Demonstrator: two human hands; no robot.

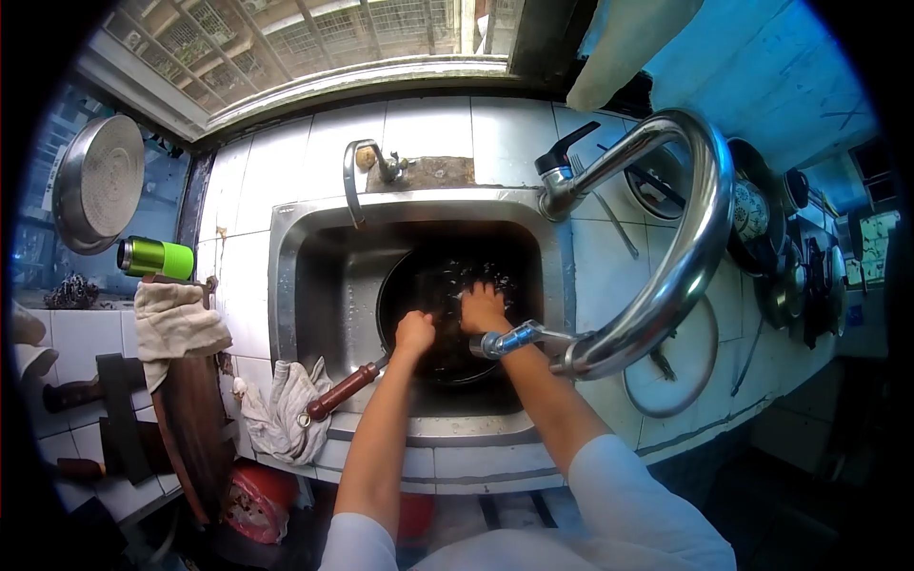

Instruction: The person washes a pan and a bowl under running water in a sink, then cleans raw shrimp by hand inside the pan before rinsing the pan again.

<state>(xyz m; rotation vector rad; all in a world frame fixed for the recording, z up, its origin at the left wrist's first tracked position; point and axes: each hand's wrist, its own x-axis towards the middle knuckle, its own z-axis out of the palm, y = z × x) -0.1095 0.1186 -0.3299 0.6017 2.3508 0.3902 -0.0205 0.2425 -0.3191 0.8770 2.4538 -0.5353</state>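
A dark wok point(407, 278) lies in the steel sink point(328, 262), with water in it. Its wooden handle point(345, 390) juts out over the sink's near left corner. My left hand point(415, 333) is closed in a fist over the left part of the wok; whatever it may hold is hidden. Over the right part, my right hand point(483, 306) reaches down with its fingers apart, near splashes and light flecks in the water. The large curved faucet point(700, 247) arches over the right side, and its spout end point(495, 344) passes just above my right wrist.
A crumpled cloth point(286, 411) lies beside the handle. A small tap point(354, 181) stands behind the sink. To the right are a round lid point(700, 371) and several pans. Knives point(76, 392) and a wooden board point(195, 428) stand at the left.
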